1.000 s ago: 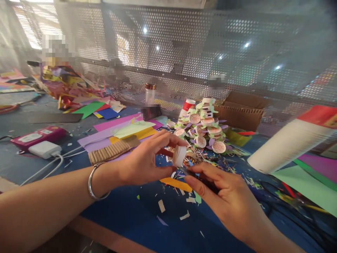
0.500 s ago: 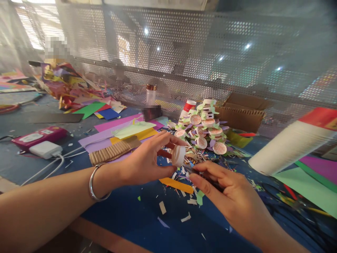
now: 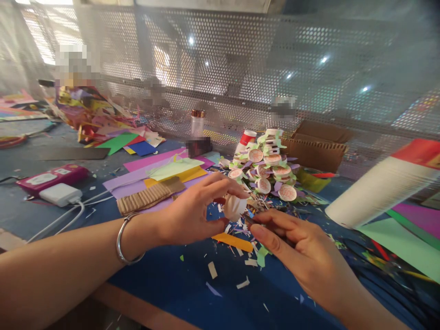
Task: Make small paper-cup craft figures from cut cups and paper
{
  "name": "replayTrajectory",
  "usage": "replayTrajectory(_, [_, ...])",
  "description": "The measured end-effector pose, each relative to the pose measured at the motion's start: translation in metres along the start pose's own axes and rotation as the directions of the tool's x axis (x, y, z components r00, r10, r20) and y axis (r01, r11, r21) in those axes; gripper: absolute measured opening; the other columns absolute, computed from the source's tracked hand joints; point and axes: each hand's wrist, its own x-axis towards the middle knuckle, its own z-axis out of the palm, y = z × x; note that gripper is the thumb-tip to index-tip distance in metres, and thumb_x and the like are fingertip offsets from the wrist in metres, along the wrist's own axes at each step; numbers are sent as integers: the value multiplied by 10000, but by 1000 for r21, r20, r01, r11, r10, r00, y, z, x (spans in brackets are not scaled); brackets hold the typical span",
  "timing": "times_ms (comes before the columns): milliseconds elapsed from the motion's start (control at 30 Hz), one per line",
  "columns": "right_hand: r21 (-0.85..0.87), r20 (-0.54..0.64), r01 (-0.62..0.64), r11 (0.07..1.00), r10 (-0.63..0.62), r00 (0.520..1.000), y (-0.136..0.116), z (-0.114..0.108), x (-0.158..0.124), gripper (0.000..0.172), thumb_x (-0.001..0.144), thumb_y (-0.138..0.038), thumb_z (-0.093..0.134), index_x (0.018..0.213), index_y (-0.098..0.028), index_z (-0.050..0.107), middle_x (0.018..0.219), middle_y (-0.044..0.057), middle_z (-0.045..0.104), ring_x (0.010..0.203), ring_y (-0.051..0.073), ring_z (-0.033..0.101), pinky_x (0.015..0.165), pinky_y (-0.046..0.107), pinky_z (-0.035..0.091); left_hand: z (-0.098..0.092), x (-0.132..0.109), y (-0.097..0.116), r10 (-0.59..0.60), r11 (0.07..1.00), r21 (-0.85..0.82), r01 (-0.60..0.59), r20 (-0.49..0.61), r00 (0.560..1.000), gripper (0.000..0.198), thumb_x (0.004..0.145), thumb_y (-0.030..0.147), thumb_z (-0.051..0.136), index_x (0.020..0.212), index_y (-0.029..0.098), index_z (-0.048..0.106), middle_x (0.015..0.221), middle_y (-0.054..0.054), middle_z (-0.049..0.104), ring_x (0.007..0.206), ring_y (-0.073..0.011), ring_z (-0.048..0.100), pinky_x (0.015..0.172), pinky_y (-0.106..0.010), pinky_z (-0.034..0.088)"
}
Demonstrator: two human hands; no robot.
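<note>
Between the thumb and fingers of my left hand point(image 3: 202, 206) is a small white paper-cup base point(image 3: 235, 209), its round face tilted toward me. My right hand point(image 3: 292, 243) is closed around a slim dark pointed tool point(image 3: 250, 220), whose tip is close to the lower right of the cup base. Most of the tool is hidden in my fingers, so its kind is unclear. Just behind the hands is a pile of similar cup bases point(image 3: 264, 185) with green and purple paper bits. An orange paper strip point(image 3: 233, 241) lies under the hands among scattered paper scraps.
A tall stack of white paper cups point(image 3: 374, 192) leans at the right, near dark cables. A cardboard box point(image 3: 316, 149) stands behind the pile. Corrugated cardboard point(image 3: 149, 197), coloured sheets point(image 3: 120, 185) and a magenta power strip point(image 3: 53, 178) lie left. A perforated screen point(image 3: 223, 59) closes the back.
My left fingers have turned the cup base, so its round face shows more. The tool tip and my right hand have shifted slightly beside it.
</note>
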Motion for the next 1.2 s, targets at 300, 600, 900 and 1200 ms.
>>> replayTrajectory(300, [15, -14, 5, 1000, -5, 1000, 2, 0, 2, 256, 929, -481, 655, 926, -236, 729, 790, 7, 703, 690, 133, 619, 593, 197, 496, -1, 0, -1, 90, 994, 65, -89, -11, 996, 540, 725, -65, 602, 1240, 93, 640, 1226, -139, 616, 1182, -193, 621, 1015, -335, 554])
replayTrajectory(600, [-17, 50, -13, 1000, 14, 999, 4, -7, 3, 321, 978, -514, 592, 866, -227, 682, 679, -22, 565, 607, 114, 463, 531, 225, 389, -5, 1, 2, -178, 968, -162, 191, 91, 980, 536, 747, 62, 706, 1269, 150, 622, 1233, -106, 635, 1124, -216, 626, 936, -350, 556])
replayTrajectory(900, [158, -46, -48, 986, 56, 997, 6, -10, 5, 341, 898, -561, 695, 933, -224, 661, 672, -37, 570, 576, 108, 494, 530, 216, 428, -4, 7, 2, -479, 420, -682, 599, 394, 784, 314, 811, 265, 687, 1099, 174, 602, 918, -18, 664, 807, -128, 659, 734, -237, 542])
replayTrajectory(1200, [108, -73, -19, 994, 27, 997, 5, 0, 8, 258, 875, -459, 730, 874, -206, 679, 759, 3, 659, 669, 130, 595, 596, 218, 505, 12, 0, 3, -406, 96, -647, 756, 668, 624, 276, 901, 364, 632, 953, 101, 694, 857, -85, 748, 674, -140, 726, 673, -221, 565])
